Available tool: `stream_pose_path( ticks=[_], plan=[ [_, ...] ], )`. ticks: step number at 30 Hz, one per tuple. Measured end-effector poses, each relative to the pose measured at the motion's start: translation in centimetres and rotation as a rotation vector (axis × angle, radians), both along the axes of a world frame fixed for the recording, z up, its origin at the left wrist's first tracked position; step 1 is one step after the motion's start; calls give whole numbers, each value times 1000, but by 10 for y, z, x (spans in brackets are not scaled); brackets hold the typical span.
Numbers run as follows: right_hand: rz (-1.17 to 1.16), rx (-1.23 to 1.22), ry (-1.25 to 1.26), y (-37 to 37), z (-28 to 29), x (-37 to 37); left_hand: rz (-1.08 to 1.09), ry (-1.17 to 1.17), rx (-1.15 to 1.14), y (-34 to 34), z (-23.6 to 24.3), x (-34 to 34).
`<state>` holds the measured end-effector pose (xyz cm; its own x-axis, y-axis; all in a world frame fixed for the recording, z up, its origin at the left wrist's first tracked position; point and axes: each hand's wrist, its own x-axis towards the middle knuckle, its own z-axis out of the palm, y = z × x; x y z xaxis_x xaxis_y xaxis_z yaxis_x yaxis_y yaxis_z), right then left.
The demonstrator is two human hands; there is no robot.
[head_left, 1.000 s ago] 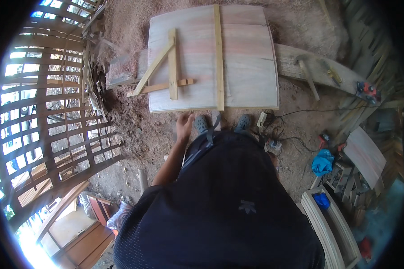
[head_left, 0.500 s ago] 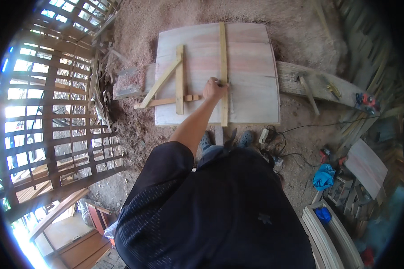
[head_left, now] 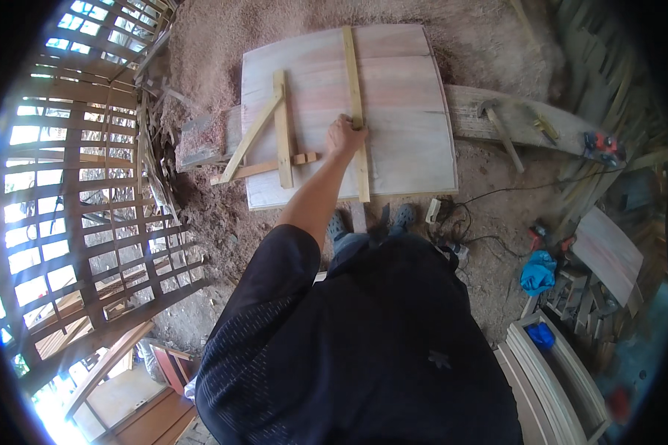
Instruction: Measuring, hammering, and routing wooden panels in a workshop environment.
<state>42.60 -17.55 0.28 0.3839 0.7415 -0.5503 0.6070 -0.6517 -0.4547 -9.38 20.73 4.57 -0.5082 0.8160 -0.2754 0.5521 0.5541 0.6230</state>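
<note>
My left hand (head_left: 345, 137) is closed around the edge of a long, narrow wooden strip (head_left: 352, 81). The strip lies front to back across a pale, pinkish wooden panel (head_left: 408, 111), reaching past its front edge. Beside the hand, to the left, rests a wooden try square-like frame: an upright batten (head_left: 283, 133), a slanting brace (head_left: 251, 137) and a crosspiece (head_left: 267, 167) joined in a triangle. One end of the crosspiece comes close to my wrist. My fingertips are partly hidden against the strip. My right hand does not show.
A thick plank (head_left: 490, 111) runs under the panel, with a hammer (head_left: 501, 133) and a red-and-black power tool (head_left: 603, 148) on its right part. Cables (head_left: 464, 222) trail over the ground. Wood shavings (head_left: 208, 67) surround it; a slatted wall (head_left: 74, 170) stands left.
The whole view has shifted and turned slightly, so the panel appears farther up and left. My left hand stays at about the same spot on the strip, its fingers somewhat rearranged.
</note>
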Motion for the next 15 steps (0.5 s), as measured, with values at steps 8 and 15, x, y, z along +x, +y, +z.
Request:
stream_pose_path(
  ticks=[8,15],
  plan=[
    [53,31,-5,23,-38,-1,52,30,14,-6,-2,-12],
    [110,49,-46,31,-122,51,124,20,6,-17,-2,-26]
  ],
)
